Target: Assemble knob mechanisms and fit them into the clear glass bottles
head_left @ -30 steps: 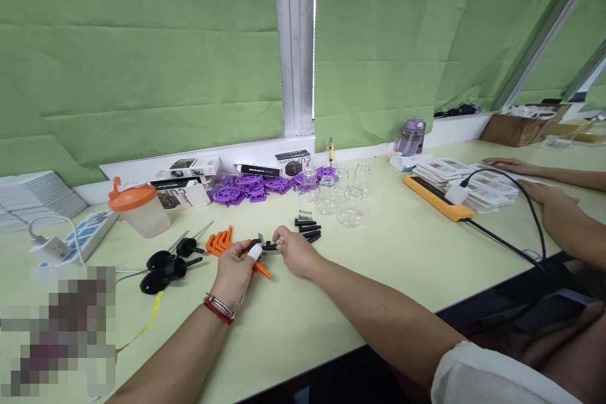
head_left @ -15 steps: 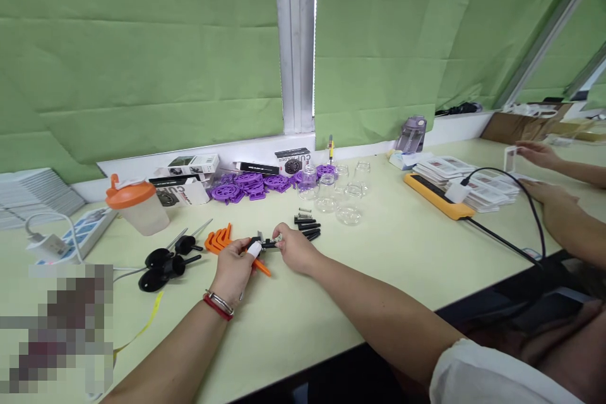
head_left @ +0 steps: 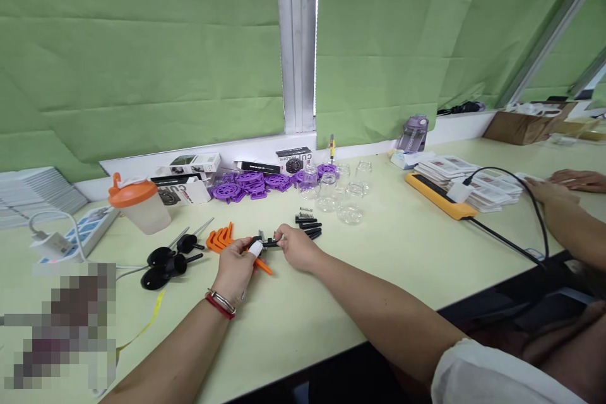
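My left hand and my right hand are both closed on a small black part held just above the pale green table. A white wrap covers one left fingertip. An orange piece lies under my left hand, and several more orange pieces lie just beyond it. Short black rods and small springs lie right behind my right hand.
Black-handled screwdrivers lie at the left, near an orange-lidded cup. Purple plastic wheels, small glass jars and boxes stand by the window. An orange power strip, card stacks and another person's hands are at the right.
My hands have stayed on the small black part with little movement. The other person's far hand, raised with a card half a second ago, now lies down on the table.
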Tool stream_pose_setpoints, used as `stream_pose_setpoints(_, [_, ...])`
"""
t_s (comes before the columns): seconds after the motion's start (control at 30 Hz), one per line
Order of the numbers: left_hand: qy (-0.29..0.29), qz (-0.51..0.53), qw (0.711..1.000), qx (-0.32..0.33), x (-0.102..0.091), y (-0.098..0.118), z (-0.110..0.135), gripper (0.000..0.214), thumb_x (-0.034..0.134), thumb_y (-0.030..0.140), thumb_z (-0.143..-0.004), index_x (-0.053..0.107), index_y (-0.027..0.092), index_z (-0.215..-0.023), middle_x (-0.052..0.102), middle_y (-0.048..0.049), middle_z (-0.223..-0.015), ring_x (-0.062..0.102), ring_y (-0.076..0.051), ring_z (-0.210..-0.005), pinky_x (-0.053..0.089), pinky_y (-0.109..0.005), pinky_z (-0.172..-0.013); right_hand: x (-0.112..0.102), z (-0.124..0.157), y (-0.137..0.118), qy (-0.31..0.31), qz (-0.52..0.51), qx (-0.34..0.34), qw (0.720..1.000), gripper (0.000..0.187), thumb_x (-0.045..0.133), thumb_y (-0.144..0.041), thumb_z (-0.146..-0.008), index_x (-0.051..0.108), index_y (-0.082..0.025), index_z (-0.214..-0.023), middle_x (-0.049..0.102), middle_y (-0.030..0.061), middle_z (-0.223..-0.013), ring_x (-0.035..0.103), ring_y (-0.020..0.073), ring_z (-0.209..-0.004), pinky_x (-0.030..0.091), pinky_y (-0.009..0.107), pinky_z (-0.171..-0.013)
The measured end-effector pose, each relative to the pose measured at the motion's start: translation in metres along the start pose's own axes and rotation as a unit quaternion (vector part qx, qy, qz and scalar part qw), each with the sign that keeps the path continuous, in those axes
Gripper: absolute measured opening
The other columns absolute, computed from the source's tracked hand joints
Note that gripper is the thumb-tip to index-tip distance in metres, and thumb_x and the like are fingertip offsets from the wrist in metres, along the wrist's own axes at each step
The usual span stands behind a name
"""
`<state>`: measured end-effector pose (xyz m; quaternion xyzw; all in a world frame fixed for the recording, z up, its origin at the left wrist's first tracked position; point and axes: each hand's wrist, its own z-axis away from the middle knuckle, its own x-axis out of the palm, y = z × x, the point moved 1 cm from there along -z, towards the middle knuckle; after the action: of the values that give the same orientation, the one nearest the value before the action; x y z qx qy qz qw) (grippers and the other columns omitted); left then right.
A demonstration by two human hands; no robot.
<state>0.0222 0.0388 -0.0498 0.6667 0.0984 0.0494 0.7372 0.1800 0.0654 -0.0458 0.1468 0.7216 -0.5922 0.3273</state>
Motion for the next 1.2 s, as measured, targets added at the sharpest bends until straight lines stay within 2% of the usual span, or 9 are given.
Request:
stream_pose_setpoints(0.3, [0.004, -0.007, 1.0, 0.0, 0.0012, 0.0021, 0.002, 0.027, 0.066, 0.025, -0.072, 0.06, 0.013, -0.095, 0.063, -0.0053, -0.074, 0.056, -0.011, -0.049, 0.036, -0.019, -0.037, -0.0015, 0.0024, -0.0017, -0.001, 0.005, -0.005, 1.0, 0.022, 0.048, -0.012, -0.081, 0.054, -0.022, -0.1, 0.047, -0.0024, -0.067, 0.041, 0.0113, -0.059, 0.027, 0.021, -0.056])
stream_pose_setpoints(0.47, [0.02, -0.003, 1.0, -0.006, 0.0022, 0.0027, 0.002, 0.027, 0.067, 0.022, -0.07, 0.062, 0.012, -0.095, 0.063, -0.0055, -0.074, 0.056, -0.011, -0.048, 0.035, -0.019, -0.036, 0.0001, 0.0017, 0.0007, 0.005, 0.008, -0.008, 1.0, 0.019, 0.048, -0.013, -0.081, 0.055, -0.022, -0.097, 0.045, -0.0029, -0.065, 0.039, 0.0109, -0.058, 0.026, 0.021, -0.056])
stream_pose_setpoints(0.87, [0.011, -0.019, 1.0, 0.001, 0.0021, 0.0, 0.0017, 0.026, 0.065, 0.025, -0.072, 0.062, 0.012, -0.094, 0.06, -0.0017, -0.063, 0.053, -0.01, -0.044, 0.036, -0.019, -0.036, 0.0002, 0.0022, 0.002, 0.01, 0.002, -0.002, 1.0, 0.017, 0.047, -0.013, -0.081, 0.055, -0.022, -0.094, 0.046, -0.0028, -0.065, 0.039, 0.0108, -0.057, 0.027, 0.021, -0.055])
stream_pose_setpoints(1.2, [0.022, -0.008, 1.0, -0.009, 0.0023, -0.0018, 0.0011, 0.026, 0.065, 0.021, -0.072, 0.061, 0.011, -0.096, 0.061, -0.0037, -0.069, 0.054, -0.011, -0.046, 0.035, -0.019, -0.034, -0.0038, 0.0072, -0.002, 0.004, -0.004, 0.015, 1.0, 0.019, 0.048, -0.012, -0.081, 0.054, -0.022, -0.095, 0.043, -0.0037, -0.063, 0.037, 0.0106, -0.055, 0.025, 0.021, -0.052])
